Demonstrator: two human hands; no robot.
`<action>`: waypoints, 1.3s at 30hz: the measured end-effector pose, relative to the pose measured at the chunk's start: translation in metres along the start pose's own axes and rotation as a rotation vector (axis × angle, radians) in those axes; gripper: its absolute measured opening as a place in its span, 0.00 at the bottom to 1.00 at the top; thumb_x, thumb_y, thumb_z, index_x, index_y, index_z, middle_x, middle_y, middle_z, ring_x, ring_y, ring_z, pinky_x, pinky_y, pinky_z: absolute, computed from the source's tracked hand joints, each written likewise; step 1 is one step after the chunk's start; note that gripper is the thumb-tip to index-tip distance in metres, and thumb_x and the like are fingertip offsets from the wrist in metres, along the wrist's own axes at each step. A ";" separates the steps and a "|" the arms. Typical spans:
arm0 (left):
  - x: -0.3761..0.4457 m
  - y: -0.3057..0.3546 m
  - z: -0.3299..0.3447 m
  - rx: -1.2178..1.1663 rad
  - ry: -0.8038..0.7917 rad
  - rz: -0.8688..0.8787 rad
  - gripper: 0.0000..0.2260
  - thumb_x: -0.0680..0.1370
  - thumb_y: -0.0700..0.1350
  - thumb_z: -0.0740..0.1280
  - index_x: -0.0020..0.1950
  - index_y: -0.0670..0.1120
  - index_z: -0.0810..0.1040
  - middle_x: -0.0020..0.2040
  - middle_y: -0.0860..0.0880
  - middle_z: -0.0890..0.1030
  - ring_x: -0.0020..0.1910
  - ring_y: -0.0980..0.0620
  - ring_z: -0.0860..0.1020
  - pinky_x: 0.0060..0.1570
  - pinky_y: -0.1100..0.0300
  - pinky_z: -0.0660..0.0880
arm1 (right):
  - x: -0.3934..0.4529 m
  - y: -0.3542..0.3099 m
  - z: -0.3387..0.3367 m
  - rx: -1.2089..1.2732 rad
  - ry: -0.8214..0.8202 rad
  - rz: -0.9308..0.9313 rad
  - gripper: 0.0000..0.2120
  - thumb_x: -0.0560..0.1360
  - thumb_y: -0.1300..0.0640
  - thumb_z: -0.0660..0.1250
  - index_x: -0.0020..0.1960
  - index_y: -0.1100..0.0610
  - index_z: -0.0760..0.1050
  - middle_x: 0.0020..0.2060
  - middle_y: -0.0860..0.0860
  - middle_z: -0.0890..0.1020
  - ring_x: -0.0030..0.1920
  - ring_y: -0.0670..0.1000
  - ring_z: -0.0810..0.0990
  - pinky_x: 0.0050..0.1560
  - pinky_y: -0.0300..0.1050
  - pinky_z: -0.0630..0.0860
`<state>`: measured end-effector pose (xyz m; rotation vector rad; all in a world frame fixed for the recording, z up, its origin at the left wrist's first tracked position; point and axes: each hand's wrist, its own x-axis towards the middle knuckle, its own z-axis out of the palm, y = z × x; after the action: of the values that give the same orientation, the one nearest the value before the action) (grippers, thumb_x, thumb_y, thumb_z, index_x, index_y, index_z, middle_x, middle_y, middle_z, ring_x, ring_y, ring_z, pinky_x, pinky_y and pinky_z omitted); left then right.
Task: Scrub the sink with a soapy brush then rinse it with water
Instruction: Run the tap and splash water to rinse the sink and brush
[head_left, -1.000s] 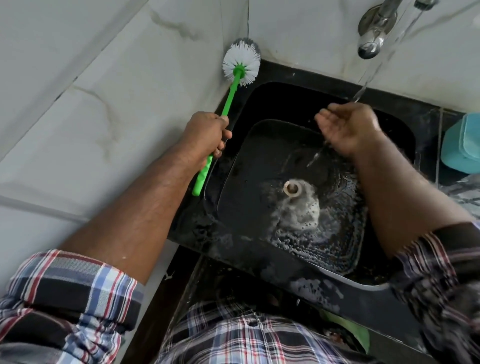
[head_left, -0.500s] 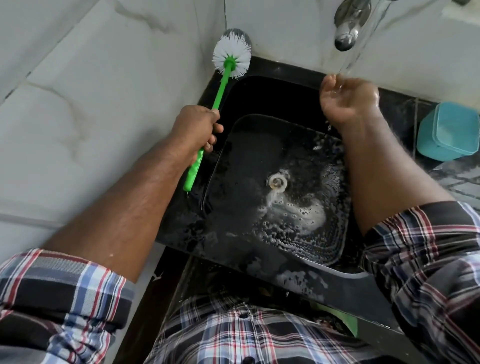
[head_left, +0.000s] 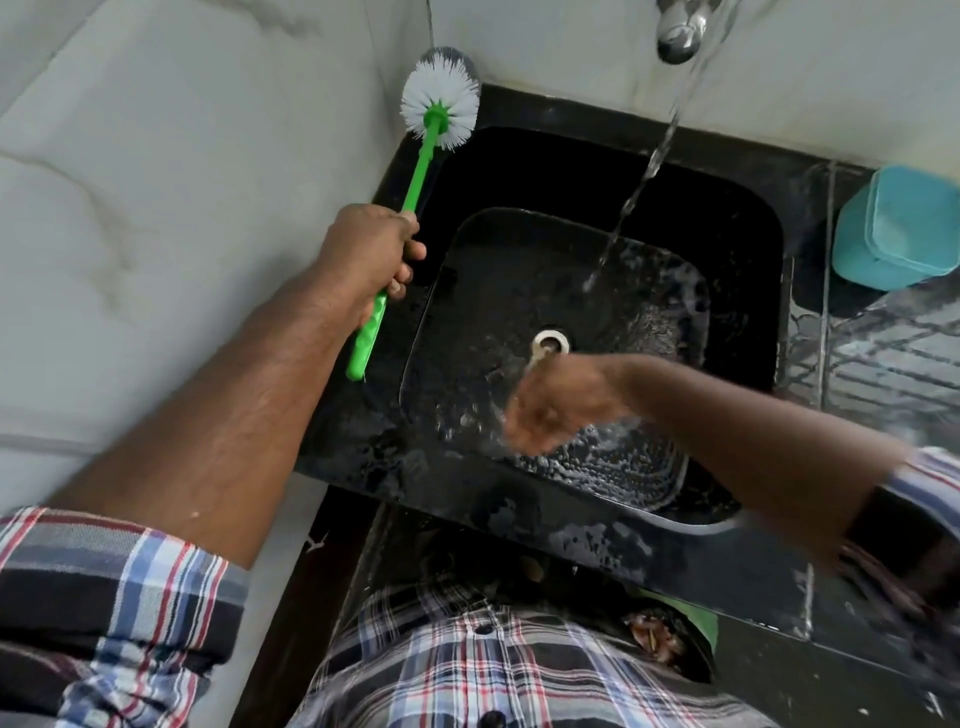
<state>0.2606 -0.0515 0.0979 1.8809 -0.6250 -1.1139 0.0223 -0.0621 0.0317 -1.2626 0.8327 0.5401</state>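
The left hand (head_left: 366, 254) has its fingers (head_left: 410, 252) wrapped tight around the green brush (head_left: 421, 171), held up out of the water's way. The right hand (head_left: 558, 405), blurry with fingers loose, sweeps suds inside the black sink (head_left: 727, 218) below the running water (head_left: 644, 176).

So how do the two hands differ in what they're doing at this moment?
The left hand is closed around the green brush, held off the sink's left edge; the right hand holds nothing. The left hand is sharp in the picture; the right hand is blurred, low in the sink near the drain. Neither is under the running water.
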 end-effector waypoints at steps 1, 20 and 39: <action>0.000 -0.001 0.000 0.001 0.000 -0.002 0.09 0.81 0.44 0.64 0.57 0.41 0.79 0.38 0.48 0.78 0.22 0.58 0.68 0.19 0.67 0.64 | -0.012 0.014 -0.007 -0.050 -0.063 0.097 0.12 0.80 0.64 0.59 0.55 0.67 0.79 0.49 0.63 0.84 0.43 0.55 0.84 0.43 0.46 0.81; 0.000 -0.008 0.030 -0.024 -0.075 -0.013 0.08 0.81 0.47 0.63 0.53 0.44 0.78 0.38 0.47 0.78 0.23 0.56 0.67 0.21 0.66 0.63 | -0.040 -0.057 -0.150 1.694 0.636 -0.764 0.13 0.78 0.68 0.53 0.42 0.67 0.74 0.36 0.59 0.77 0.38 0.57 0.79 0.38 0.45 0.81; -0.003 0.001 0.062 -0.021 -0.129 -0.013 0.07 0.81 0.45 0.63 0.53 0.44 0.78 0.38 0.47 0.78 0.23 0.57 0.68 0.20 0.66 0.63 | -0.084 0.008 -0.086 0.377 0.152 -0.127 0.11 0.75 0.61 0.62 0.50 0.68 0.78 0.44 0.65 0.82 0.41 0.57 0.83 0.44 0.48 0.80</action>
<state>0.2047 -0.0750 0.0846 1.8084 -0.6716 -1.2530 -0.0555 -0.1366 0.0863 -1.0071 0.9251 0.1742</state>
